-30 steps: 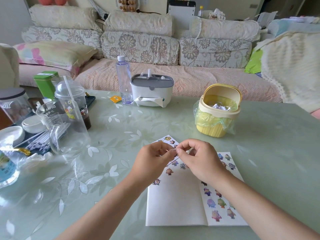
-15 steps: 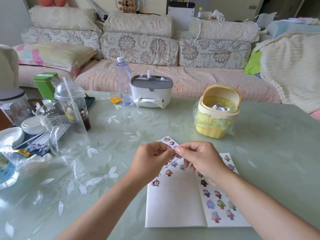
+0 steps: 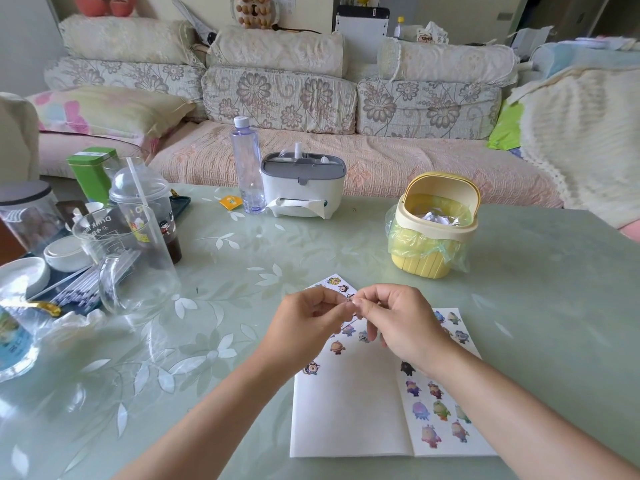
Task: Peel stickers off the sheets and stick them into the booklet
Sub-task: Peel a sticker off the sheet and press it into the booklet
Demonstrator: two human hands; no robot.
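An open white booklet (image 3: pixel 349 417) lies flat on the table near me, with several cartoon stickers on both pages. A sticker sheet (image 3: pixel 334 284) peeks out above my hands at the booklet's far edge. My left hand (image 3: pixel 308 320) and my right hand (image 3: pixel 398 320) meet above the booklet's top, fingertips pinched together on a small sticker piece (image 3: pixel 350 299). It is too small to tell whether it is a sticker or its backing.
A yellow mini bin (image 3: pixel 434 230) with a green liner stands beyond the booklet to the right. A tissue box (image 3: pixel 303 188) and a water bottle (image 3: pixel 247 164) stand farther back. Glass pitcher (image 3: pixel 128 261), lidded cup (image 3: pixel 145 209) and dishes crowd the left side.
Both hands stay pinched together over the booklet's top; they dipped slightly and rose again. The fingers shift a little on the small piece.
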